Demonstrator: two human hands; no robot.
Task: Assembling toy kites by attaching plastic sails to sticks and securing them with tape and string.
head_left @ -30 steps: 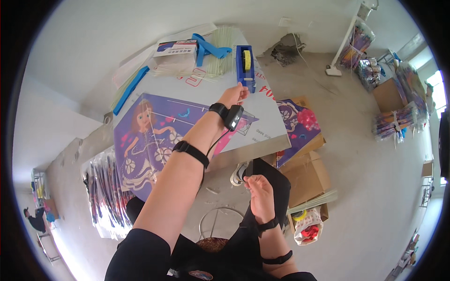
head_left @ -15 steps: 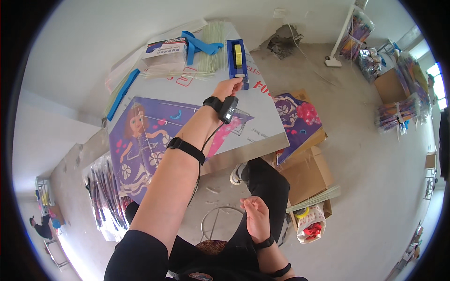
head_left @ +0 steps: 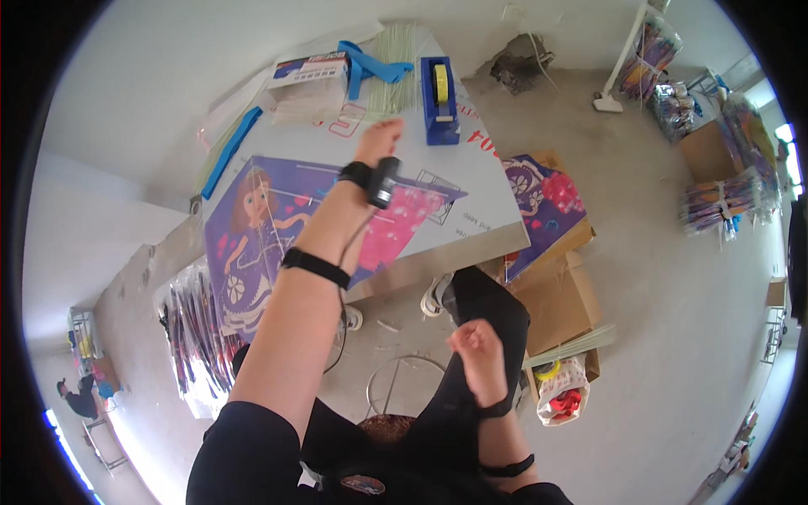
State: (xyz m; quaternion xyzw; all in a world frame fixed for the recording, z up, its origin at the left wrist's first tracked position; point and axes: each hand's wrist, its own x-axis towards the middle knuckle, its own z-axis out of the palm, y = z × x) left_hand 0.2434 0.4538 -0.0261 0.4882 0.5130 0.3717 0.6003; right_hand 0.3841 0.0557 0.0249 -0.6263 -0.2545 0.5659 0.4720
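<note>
My left hand (head_left: 380,141) is over the table, above the edge of a purple and pink kite (head_left: 290,204) printed with a cartoon figure. Its fingers are pressed together; anything between them is too small to make out. Thin white rods cross the kite. Right of that hand, apart from it, a blue tape dispenser (head_left: 442,126) stands with a yellow roll of tape (head_left: 440,84). My right hand (head_left: 482,362) is raised near my right thigh, fingers curled in; whatever they may hold cannot be seen. Both wrists wear black straps.
At the table's back are a carton (head_left: 310,80), blue ribbon (head_left: 370,67) and thin pale sticks (head_left: 396,38). Another purple kite (head_left: 547,202) lies right of the table over cardboard boxes (head_left: 560,307). A cloth bag (head_left: 562,408) with red contents is below. Wrapped bundles (head_left: 198,324) stand at left.
My left hand has left the tape dispenser and moved left over the kite's edge. My right hand has shifted slightly right and up. The view has tilted a little.
</note>
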